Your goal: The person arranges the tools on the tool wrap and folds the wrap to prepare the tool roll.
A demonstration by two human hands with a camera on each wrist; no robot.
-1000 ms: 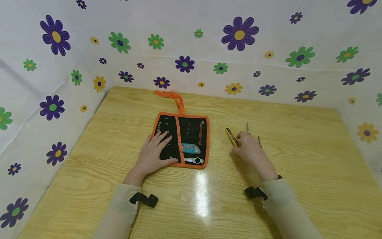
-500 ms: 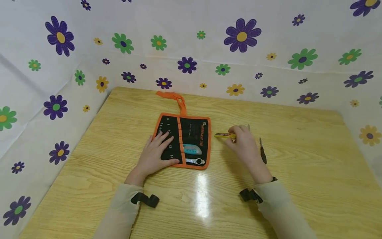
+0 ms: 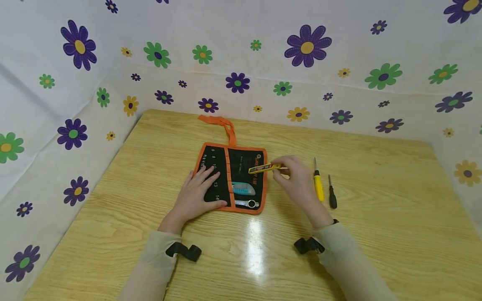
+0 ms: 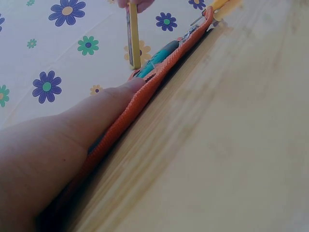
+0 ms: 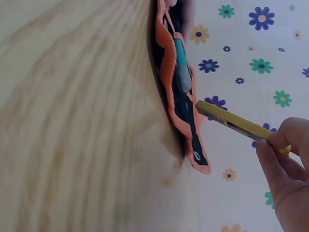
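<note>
Right-hand grip (image 3: 295, 177) pinching one end of the slim yellow bar-shaped tool (image 3: 261, 168). Risk: end-only hold, so its far tip could pivot or snag on the orange fabric band (image 3: 229, 175). Tool projects left from the pinch, over the orange-edged black fabric pouch (image 3: 244, 154); contact unclear. Spread left hand (image 3: 193, 188) on the pouch may press pockets flat.

White 6, 8, 10, 13, 14, orange "GRE…", on black pouch (image 3: 238, 174)

On my feed I've got the left hand (image 3: 193, 192) palm-down, fingers (image 3: 208, 179) fanned out, and the right hand (image 3: 296, 180) in a pinch.
</note>
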